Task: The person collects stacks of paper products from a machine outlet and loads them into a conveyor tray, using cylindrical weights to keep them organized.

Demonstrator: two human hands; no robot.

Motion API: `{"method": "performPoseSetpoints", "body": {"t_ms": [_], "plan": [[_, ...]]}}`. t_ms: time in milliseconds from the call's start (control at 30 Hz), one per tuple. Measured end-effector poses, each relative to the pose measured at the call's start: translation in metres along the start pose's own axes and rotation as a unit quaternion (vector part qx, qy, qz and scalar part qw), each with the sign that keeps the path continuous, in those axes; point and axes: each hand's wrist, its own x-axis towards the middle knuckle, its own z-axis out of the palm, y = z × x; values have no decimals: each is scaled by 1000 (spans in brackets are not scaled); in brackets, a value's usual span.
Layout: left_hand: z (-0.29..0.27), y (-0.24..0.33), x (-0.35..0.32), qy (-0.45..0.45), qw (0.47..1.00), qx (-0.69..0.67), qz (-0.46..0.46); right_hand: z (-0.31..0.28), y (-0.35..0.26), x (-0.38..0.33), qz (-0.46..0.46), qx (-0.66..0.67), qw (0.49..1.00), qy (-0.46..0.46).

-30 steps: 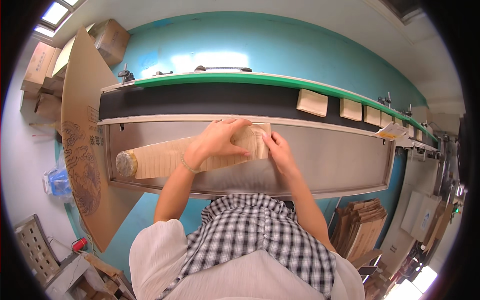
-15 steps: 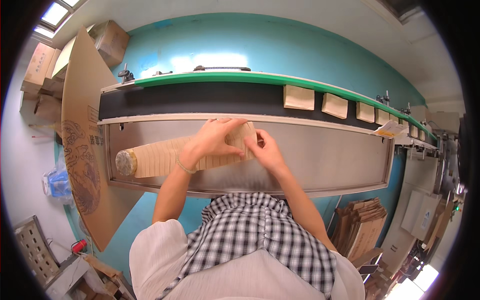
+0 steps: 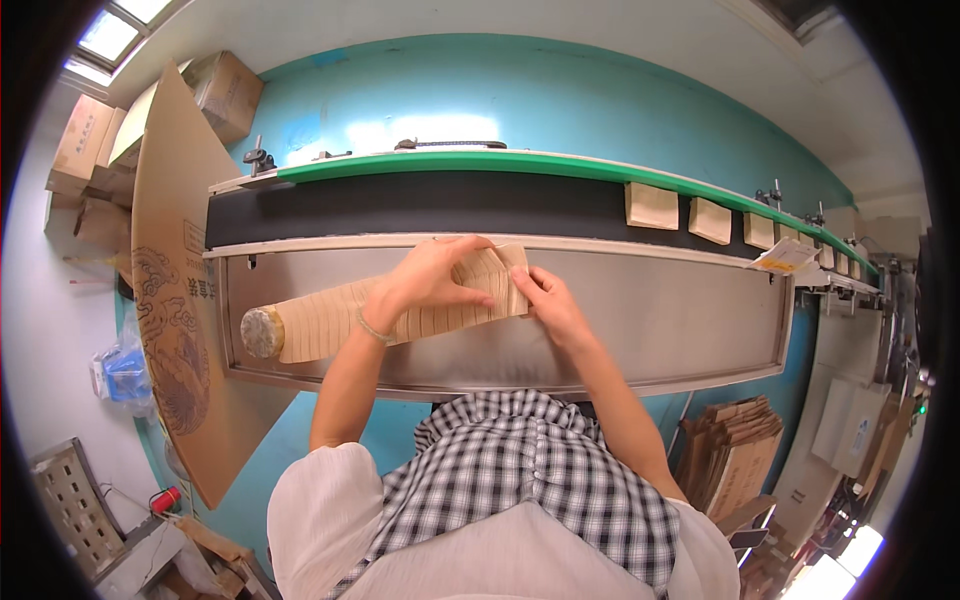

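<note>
A long row of beige folded paper stacks (image 3: 335, 315) lies packed side by side on the metal tray table (image 3: 680, 300). Its left end rests against a round, mottled grey block (image 3: 263, 332). My left hand (image 3: 430, 275) spans the row near its right end, thumb on the near side and fingers over the far side. Tilted slightly away from the others is the endmost paper stack (image 3: 514, 270), pinched at its right side by my right hand (image 3: 555, 308). The fingertips of both hands are partly hidden.
Behind the table runs a black conveyor belt (image 3: 420, 205) with a green rail (image 3: 400, 162). Several beige paper stacks (image 3: 652, 207) ride spaced out on its right half. A large cardboard sheet (image 3: 175, 290) stands at the left; flattened cartons (image 3: 735, 455) lean at lower right.
The paper stacks on the belt have moved to the right. My right hand has shifted slightly right, and the endmost stack now leans apart from the row. My left hand stays on the row.
</note>
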Motion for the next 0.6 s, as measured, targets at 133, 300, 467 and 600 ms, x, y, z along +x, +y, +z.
{"method": "performPoseSetpoints", "body": {"t_ms": [133,300,467,600], "plan": [[-5,2,-1,-20,999,-32,-11,-23,11,6,-51,-117,992,12],[-9,1,3,-38,998,-38,-19,-22,-14,30,-55,126,977,163],[-4,-8,3,-6,999,-28,32,28,5,7,-103,-185,976,49],[-7,-8,-6,16,997,24,68,30,7,5,-72,-30,995,55]]}}
